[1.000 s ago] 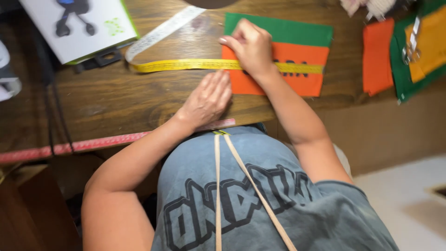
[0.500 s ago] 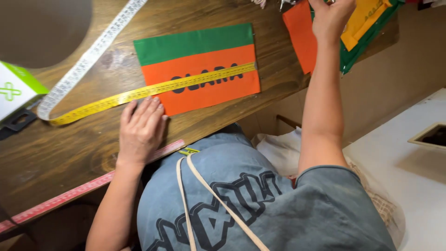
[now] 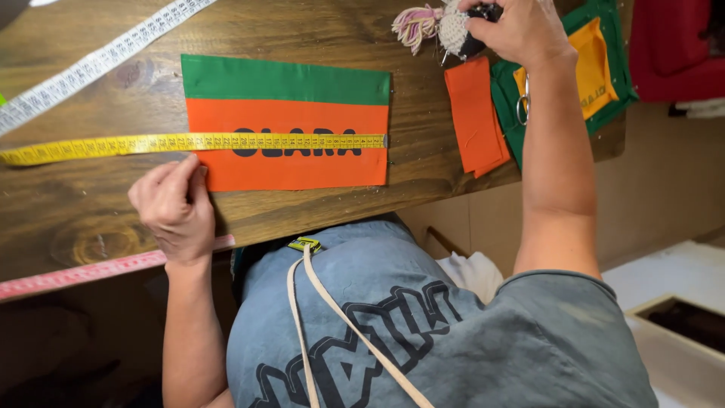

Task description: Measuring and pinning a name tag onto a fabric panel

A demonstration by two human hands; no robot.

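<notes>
L hand lies flat, fingers apart, on orange-green fabric corner at 9 o'clock. R hand is clamped on small crocheted thing at 1 o'clock, having gone further up since 0.5 s ago. Yellow tape crosses fabric; orange patches beside.

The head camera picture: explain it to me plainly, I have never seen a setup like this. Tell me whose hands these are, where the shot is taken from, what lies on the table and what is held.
There is no machine here. A person wears a camera on the head, so it looks down over their grey shirt at their own two hands.

The wooden table carries a green and orange cloth with black letters. A yellow tape measure lies across it. A white tape measure lies farther up, a pink one along the near edge.

The left hand rests flat at the cloth's lower left corner, holding nothing. The right hand reaches to the far edge and grips a small knitted thing with a tassel. Beside it lie orange cloth pieces and a green and yellow piece.
</notes>
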